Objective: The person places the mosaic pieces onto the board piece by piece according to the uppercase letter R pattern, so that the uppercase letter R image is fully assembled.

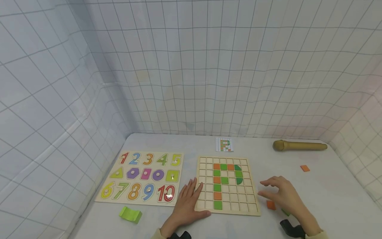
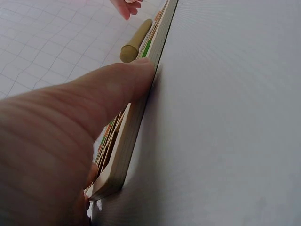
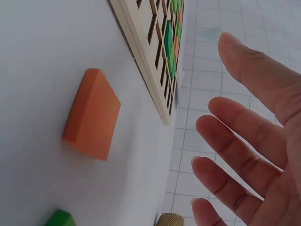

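My left hand (image 1: 188,203) rests at the lower left corner of a wooden grid board (image 1: 241,199), fingers spread over its left side. In the left wrist view the thumb (image 2: 113,82) lies along the board's near edge. Orange and green square tiles, plus two rounded dark green pieces, form a P shape in the grid. To the board's right, my right hand (image 1: 282,192) hovers over the table with thumb and fingers apart and nothing between them. An orange square tile (image 3: 96,115) lies below it, with a partly hidden green tile (image 3: 61,218) close by.
A number-and-shape puzzle board (image 1: 137,177) lies left of the grid, with a light green block (image 1: 130,214) in front of it. Behind the grid is a small pattern card (image 1: 224,145). A tan microphone-shaped object (image 1: 301,145) and another orange tile (image 1: 305,168) lie at right.
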A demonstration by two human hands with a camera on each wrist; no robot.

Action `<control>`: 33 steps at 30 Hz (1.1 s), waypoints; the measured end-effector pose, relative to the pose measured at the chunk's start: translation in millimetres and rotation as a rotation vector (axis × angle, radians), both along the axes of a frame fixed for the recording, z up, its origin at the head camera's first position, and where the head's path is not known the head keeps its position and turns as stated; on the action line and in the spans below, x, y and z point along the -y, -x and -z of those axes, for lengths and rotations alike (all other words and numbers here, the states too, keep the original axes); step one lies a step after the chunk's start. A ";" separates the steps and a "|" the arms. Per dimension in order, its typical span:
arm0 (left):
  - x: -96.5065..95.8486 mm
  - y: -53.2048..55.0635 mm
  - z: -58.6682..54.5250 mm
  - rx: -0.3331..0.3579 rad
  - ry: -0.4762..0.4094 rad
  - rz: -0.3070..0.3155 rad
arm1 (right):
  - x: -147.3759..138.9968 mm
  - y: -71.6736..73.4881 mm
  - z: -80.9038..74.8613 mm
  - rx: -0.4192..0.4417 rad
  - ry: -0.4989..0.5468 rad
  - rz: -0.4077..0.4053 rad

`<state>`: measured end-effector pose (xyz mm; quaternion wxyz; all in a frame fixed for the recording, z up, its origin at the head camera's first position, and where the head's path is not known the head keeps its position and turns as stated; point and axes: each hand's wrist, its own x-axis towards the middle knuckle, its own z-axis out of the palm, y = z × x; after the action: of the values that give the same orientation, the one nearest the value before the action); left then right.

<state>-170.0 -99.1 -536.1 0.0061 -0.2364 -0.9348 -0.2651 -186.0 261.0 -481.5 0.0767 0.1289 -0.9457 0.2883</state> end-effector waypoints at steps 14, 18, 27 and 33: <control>-0.2 -0.5 -1.8 0.000 -0.005 0.003 | -9.9 -5.5 2.0 0.088 -0.056 0.025; 0.0 -0.5 -1.2 0.003 -0.013 0.005 | -12.8 -6.5 3.4 0.091 -0.067 0.014; 0.2 0.2 1.8 -0.012 -0.014 0.004 | -15.4 -8.8 2.6 0.238 -0.066 0.033; 0.9 1.2 5.7 -0.037 -0.021 0.005 | -16.1 -8.1 3.1 0.261 -0.096 0.010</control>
<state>-171.2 -100.0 -541.8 0.0251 -0.2435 -0.9310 -0.2707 -177.9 277.1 -484.6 -0.0519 0.0888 -0.9610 0.2568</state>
